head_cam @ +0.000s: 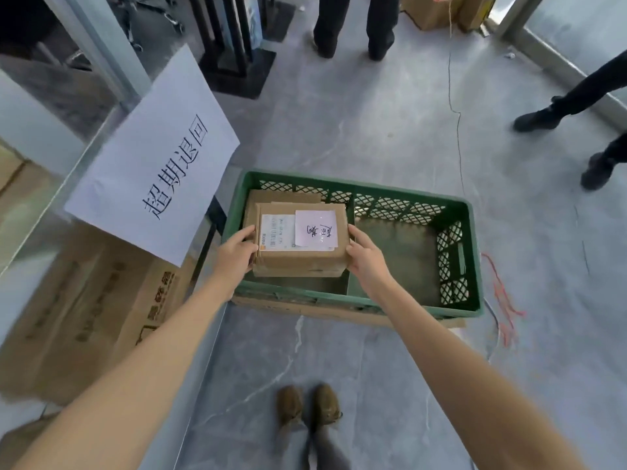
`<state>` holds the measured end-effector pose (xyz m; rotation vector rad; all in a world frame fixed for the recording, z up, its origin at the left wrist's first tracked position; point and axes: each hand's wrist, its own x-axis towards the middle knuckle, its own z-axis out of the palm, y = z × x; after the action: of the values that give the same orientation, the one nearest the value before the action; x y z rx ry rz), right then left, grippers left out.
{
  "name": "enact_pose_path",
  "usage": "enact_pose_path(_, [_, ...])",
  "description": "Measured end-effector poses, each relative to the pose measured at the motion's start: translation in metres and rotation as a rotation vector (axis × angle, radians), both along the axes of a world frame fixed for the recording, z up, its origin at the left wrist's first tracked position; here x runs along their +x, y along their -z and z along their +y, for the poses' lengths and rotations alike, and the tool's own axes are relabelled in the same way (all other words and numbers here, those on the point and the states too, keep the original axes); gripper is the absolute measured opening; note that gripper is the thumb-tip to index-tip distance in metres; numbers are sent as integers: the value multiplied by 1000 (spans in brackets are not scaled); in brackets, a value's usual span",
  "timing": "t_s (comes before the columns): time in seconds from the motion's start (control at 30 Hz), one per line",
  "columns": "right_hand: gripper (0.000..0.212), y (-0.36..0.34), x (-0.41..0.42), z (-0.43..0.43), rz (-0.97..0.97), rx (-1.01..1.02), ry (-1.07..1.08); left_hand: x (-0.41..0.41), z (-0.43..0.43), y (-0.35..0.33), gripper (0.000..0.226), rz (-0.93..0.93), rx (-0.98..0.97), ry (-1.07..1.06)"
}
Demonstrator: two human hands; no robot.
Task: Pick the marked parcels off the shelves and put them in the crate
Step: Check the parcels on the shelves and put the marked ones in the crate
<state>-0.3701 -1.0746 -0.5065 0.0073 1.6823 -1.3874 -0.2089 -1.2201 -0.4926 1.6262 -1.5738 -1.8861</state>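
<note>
A brown cardboard parcel with a white shipping label and a handwritten white note on top is held over the left half of the green plastic crate. My left hand grips its left side and my right hand grips its right side. Under it, inside the crate, lies another flat cardboard parcel, mostly hidden. The right half of the crate shows a bare cardboard-lined floor.
A large white paper sign hangs from the metal shelf on the left, above a big carton. Two other people's legs stand at the far top and right. My shoes are on the grey floor.
</note>
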Motion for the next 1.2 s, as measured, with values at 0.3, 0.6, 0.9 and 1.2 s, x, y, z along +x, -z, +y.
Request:
enact_pose_path(0.3, [53, 87, -10, -32, -82, 72, -52, -19, -32, 97, 46, -147, -36, 41])
enact_pose_path(0.6, [61, 167, 7, -43, -79, 163, -211, -8, -52, 167, 47, -317, -73, 175])
enact_pose_path(0.9, [78, 205, 10, -67, 69, 245, -465, -6, -70, 211, 41, -633, -287, 418])
enact_pose_path(1.2, [70, 200, 8, -75, 31, 278, -598, -15, -67, 202, 40, -717, -211, 542])
